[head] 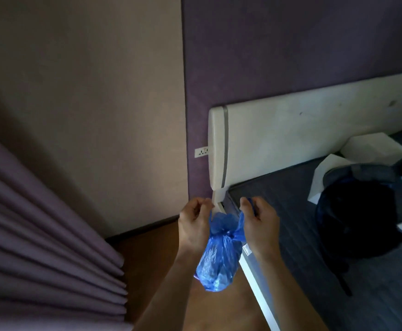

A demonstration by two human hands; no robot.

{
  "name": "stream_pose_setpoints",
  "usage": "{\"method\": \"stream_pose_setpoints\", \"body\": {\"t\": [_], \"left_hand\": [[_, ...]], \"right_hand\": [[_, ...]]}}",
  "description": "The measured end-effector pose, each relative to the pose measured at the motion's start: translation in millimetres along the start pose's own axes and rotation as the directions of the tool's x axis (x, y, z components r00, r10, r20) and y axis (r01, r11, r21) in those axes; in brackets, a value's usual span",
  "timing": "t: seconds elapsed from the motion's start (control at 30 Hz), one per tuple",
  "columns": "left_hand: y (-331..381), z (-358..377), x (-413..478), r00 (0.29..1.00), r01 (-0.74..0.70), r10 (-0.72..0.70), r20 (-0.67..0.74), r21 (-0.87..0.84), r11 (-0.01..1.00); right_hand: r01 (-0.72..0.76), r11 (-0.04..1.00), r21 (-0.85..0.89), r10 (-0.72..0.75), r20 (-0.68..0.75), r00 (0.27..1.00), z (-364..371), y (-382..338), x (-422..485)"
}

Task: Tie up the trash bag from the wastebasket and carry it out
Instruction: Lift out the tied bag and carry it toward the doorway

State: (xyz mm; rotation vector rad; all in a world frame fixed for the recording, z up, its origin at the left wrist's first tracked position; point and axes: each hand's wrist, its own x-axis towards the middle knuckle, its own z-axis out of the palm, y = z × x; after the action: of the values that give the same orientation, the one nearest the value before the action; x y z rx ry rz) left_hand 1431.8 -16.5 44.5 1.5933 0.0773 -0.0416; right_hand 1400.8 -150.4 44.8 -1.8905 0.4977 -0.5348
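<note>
Hands at chest height in my view, blue trash bag [219, 256] hanging between them. Left hand [193, 225] pinches one gathered tail of bag neck; right hand [259, 223] clenched on other tail, blue plastic showing above fingers. Bag body dangles below both wrists, over wood floor [152, 259]. Bed frame edge [257, 285] just right of right forearm; curtain [40, 235] well left of left hand.

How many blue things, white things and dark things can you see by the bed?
Blue: 1, the trash bag, held by the left hand and right hand.
White: 3, two pillows and the headboard.
Dark: 1, the backpack.
Total: 5.
</note>
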Motion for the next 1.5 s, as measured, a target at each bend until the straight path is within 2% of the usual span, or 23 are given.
{"method": "stream_pose_setpoints", "body": {"t": [0.23,0.43,0.63,0.77,0.97,1.1,1.27,1.5], "left_hand": [[12.8,8.1,-37.2,0.993,-0.019,0.019,0.119,-0.002,1.000],[19.0,47.2,-53.5,0.967,-0.010,0.004,0.256,0.024,1.000],[22.6,119.5,-67.4,0.886,-0.057,0.045,0.461,0.013,0.998],[19.2,178.7,-81.9,0.789,-0.130,0.081,0.609,0.036,0.991],[11.8,258.5,-114.0,0.589,-0.233,0.108,0.801,0.040,0.972],[12.2,305.8,-153.3,0.445,-0.251,0.129,0.886,-0.015,0.968],[7.2,345.4,-216.8,0.246,-0.201,0.095,0.965,-0.045,0.979],[-10.5,376.7,-301.9,-0.135,-0.068,0.039,0.990,-0.049,0.996]], "right_hand": [[0.002,0.999,0.043,0.001,-0.088,0.996,-25.0,-13.1,-46.3],[-0.086,0.994,0.071,0.099,-0.204,0.974,-60.2,-1.5,-56.4],[-0.097,0.994,0.052,0.109,-0.353,0.929,-122.2,18.6,-43.2],[-0.147,0.981,-0.127,0.070,-0.472,0.879,-172.7,39.3,-39.8],[-0.248,0.956,-0.160,0.064,-0.708,0.704,-242.7,64.0,-43.1],[-0.267,0.962,-0.065,0.102,-0.818,0.566,-287.2,73.8,-63.3],[-0.350,0.933,0.086,0.169,-0.962,0.215,-324.1,92.1,-107.3],[-0.481,0.859,0.176,0.105,-0.980,-0.172,-353.8,89.8,-176.1]]}}
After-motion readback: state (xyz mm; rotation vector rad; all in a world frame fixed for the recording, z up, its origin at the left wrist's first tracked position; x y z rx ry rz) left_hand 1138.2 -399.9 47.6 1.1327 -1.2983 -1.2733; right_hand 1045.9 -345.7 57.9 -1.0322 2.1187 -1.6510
